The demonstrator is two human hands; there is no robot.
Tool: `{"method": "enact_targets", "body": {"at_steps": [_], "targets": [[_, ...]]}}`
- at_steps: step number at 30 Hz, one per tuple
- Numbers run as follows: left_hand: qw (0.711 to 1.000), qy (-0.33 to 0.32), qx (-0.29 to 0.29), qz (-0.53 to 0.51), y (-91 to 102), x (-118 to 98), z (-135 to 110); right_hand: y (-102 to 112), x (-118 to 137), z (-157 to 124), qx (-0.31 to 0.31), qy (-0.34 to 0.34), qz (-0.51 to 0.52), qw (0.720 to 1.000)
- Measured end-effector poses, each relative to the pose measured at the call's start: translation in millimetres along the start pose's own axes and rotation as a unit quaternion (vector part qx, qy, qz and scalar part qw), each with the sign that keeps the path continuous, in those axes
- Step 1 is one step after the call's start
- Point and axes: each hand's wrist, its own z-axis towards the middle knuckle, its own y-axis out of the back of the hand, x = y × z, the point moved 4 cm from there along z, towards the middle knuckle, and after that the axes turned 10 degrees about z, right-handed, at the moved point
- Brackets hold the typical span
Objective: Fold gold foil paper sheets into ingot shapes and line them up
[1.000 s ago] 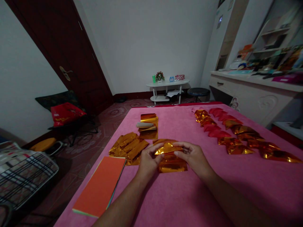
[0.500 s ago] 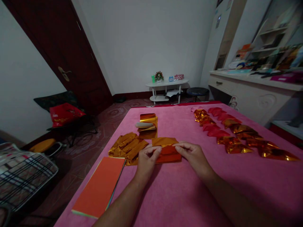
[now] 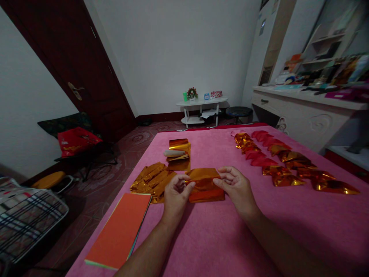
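Both hands were on one gold foil sheet (image 3: 206, 188), which lay in front of the person, low over the pink cloth (image 3: 201, 242), with a crease running across it from hand to hand. The left hand (image 3: 176, 198) pinched the left end of the crease between thumb and curled fingers; the right hand (image 3: 236, 192) nipped the right end with thumb and forefinger, its other fingers loosely spread.

The foil looked very light, thin and limp — likely slick on its shiny face, quick to wrinkle and easy to tear. The two ends of the crease seemed the best hold, with a light, even pinch; a tug at one corner would probably pucker it.

Just left of the sheet was one heap of crumpled gold foil (image 3: 152, 177), its layers too tangled to count. Nearer the person lay one stack of paper (image 3: 119, 231), orange on top. Beyond the heap was one pile of flat gold foil (image 3: 180, 165) with a single pale, rounded object (image 3: 174, 153) on it. To the right, folded pieces (image 3: 276, 154), red and gold, ran in two rows — overlapping, so no sure count. Farther off stood one white table (image 3: 201, 103) and one round stool (image 3: 238, 111).
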Motion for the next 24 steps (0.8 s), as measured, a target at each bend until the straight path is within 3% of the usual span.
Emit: {"method": "enact_targets", "body": {"at_steps": [13, 20, 24], "targets": [[0.998, -0.018, -0.009, 0.066, 3.1, 5.4, 1.0, 4.9, -1.4, 2.3, -0.02, 0.022, -0.098, 0.995], [0.983, -0.101, -0.009, 0.153, 4.7, -12.4, -0.4, 2.7, 9.4, 0.4, 0.011, 0.166, -0.211, 0.963], [0.961, -0.176, -0.039, 0.209, 6.2, -26.4, 2.6, -1.9, 20.3, -3.1, -0.005, 0.196, -0.271, 0.942]]}}
